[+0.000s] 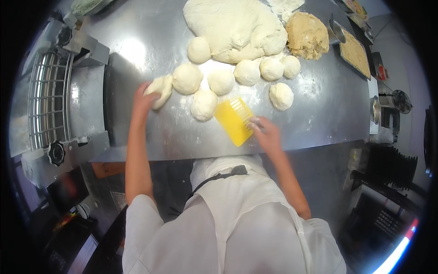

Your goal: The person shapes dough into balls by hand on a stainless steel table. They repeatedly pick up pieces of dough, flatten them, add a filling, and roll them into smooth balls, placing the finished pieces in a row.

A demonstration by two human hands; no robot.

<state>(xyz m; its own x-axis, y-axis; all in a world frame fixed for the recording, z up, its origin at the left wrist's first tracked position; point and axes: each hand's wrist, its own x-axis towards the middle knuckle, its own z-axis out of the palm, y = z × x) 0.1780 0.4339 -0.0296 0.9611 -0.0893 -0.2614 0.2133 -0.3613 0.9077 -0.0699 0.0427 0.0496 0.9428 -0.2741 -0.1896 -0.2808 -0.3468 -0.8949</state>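
Note:
My left hand (143, 101) grips a piece of white dough (162, 89) at the left of the steel worktop. My right hand (267, 133) holds the edge of a yellow plastic dough scraper (232, 121) low over the worktop near its front edge. The scraper has a slotted side. Next to the gripped dough is a large dough ball (187, 78). Another dough ball (204, 105) sits just left of the scraper, and a third dough ball (221, 82) lies beyond it. One lumpy dough ball (281, 96) stands apart on the right.
A big slab of white dough (236, 27) spreads across the back, with several smaller balls along its near side. Right of it sit a brown dough mound (307, 36) and a tray of crumbs (355, 53). A roller machine (49, 99) borders the worktop (321, 113) on the left.

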